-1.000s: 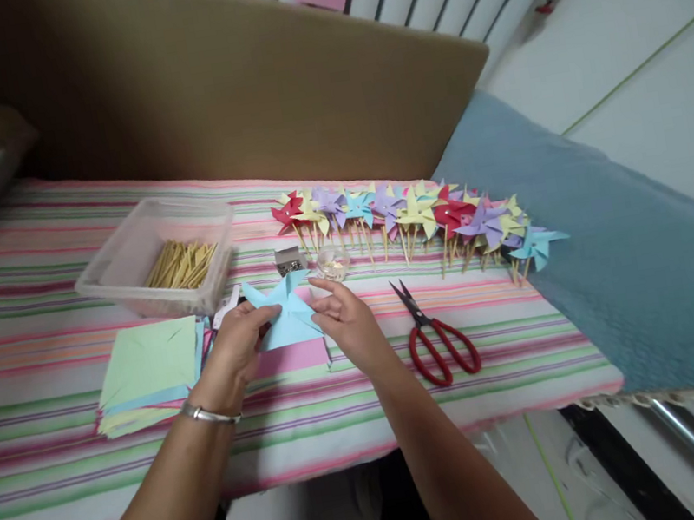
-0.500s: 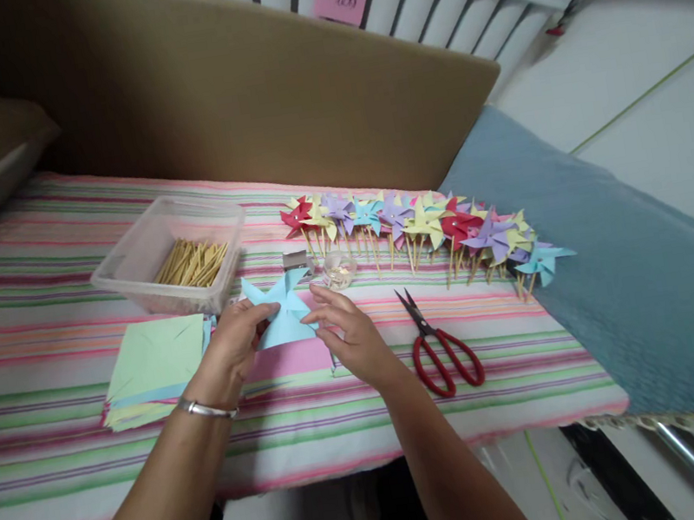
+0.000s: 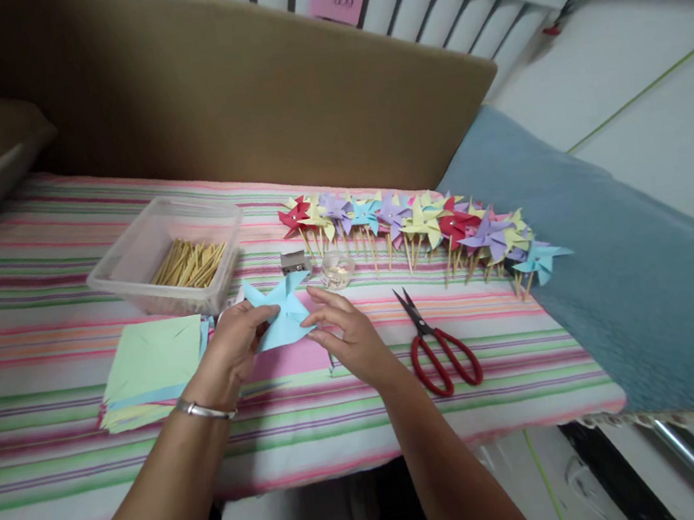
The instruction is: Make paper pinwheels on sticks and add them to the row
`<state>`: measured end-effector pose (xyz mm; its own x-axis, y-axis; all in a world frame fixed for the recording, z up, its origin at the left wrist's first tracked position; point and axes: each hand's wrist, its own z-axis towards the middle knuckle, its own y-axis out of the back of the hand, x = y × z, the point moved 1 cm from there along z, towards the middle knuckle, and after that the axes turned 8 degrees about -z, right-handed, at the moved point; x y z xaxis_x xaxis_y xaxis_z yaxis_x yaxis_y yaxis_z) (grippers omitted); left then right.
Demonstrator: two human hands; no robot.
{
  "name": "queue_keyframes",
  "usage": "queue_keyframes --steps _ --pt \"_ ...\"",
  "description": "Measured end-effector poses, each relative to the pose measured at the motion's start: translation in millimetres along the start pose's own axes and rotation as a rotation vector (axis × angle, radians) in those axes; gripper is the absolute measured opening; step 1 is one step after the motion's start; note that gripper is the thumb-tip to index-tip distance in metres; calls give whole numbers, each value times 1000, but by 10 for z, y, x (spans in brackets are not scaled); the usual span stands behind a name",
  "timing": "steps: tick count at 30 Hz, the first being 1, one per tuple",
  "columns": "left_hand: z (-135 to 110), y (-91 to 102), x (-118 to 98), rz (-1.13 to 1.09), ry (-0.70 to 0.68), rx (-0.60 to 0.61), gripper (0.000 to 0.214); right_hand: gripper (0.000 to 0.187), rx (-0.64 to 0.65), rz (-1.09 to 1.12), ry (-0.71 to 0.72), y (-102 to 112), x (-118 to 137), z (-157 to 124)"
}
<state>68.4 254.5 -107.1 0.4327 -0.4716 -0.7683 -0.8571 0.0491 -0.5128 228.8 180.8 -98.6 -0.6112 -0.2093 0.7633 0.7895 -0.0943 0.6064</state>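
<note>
A light blue paper pinwheel (image 3: 286,327), its points folded toward the middle, is held up in front of me. My left hand (image 3: 241,336) grips its left side, the thumb pressed near the centre. At the lower right corner, the thumb and fingers of my right hand (image 3: 349,334) close on the paper's edge. Beneath the pinwheel lies pink paper (image 3: 293,360). A stack of cut paper squares (image 3: 156,361), light green on top, is left of my left hand. Just beyond the pinwheel stand a small clear round container (image 3: 336,270) and a small grey box (image 3: 295,261).
Red-handled scissors (image 3: 430,343) lie right of my right hand. A clear plastic tub (image 3: 126,282) holds short wooden sticks (image 3: 193,263). Several finished pinwheels on sticks (image 3: 423,220) line the back right. A brown board (image 3: 267,88) rises behind the striped cloth (image 3: 29,416).
The lower right corner of the blue pinwheel is now folded inward, with my right fingers on it. My left hand keeps its hold.
</note>
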Motion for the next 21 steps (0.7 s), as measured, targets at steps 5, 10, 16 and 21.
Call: queue_keyframes --steps 5,10,16,21 --pt "-3 -1 20 43 14 3 21 14 4 -12 -10 -3 -2 6" --pt "21 10 87 68 -6 8 22 10 -71 -75 -25 -5 -17 25" --pt "9 -12 155 145 -45 -15 21 9 -125 -144 -20 -39 19 26" --pt "-6 -58 212 156 -67 -20 18 7 -161 -165 -105 -118 15 35"
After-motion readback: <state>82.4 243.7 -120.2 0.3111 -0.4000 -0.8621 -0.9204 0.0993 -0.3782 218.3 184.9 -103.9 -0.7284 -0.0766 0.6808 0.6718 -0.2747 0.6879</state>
